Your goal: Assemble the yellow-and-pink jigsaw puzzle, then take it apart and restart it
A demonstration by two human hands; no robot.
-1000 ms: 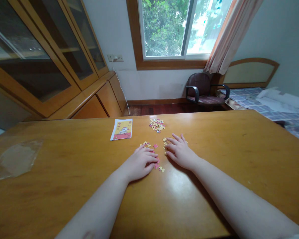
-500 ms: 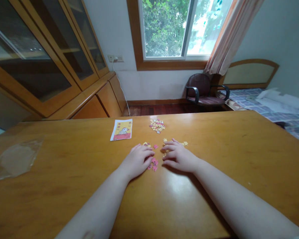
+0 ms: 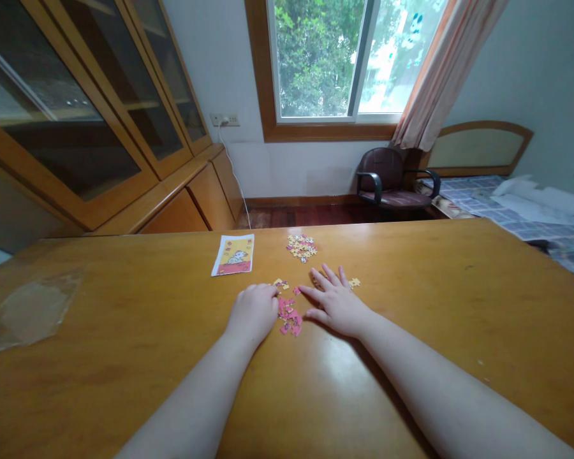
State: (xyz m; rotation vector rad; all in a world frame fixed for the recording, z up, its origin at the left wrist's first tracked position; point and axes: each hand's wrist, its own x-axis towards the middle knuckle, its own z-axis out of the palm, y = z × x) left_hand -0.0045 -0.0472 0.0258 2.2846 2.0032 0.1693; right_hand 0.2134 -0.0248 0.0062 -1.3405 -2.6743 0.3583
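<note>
My left hand [image 3: 252, 313] rests on the table at the left edge of a loose cluster of pink jigsaw pieces [image 3: 288, 313]. Its fingers are curled together, and the hand hides whatever may be in them. Just beyond its fingertips lie some yellow jigsaw pieces [image 3: 281, 284]. My right hand [image 3: 337, 303] is open with its fingers spread flat, covering part of the table. Its index fingertip touches or nearly touches a single pink jigsaw piece [image 3: 296, 291]. Past its far side a yellow jigsaw piece [image 3: 354, 282] shows.
A heap of mixed jigsaw pieces [image 3: 302, 247] lies near the far edge of the wooden table [image 3: 411, 268]. Left of it is a reference picture card [image 3: 234, 255]. A clear plastic bag [image 3: 33, 309] lies at the far left. An armchair [image 3: 387, 178] stands beyond the table.
My left hand has drawn left and curled its fingers, uncovering more pink pieces. My right hand has shifted slightly left and spread its fingers wider. The view has tilted up slightly.
</note>
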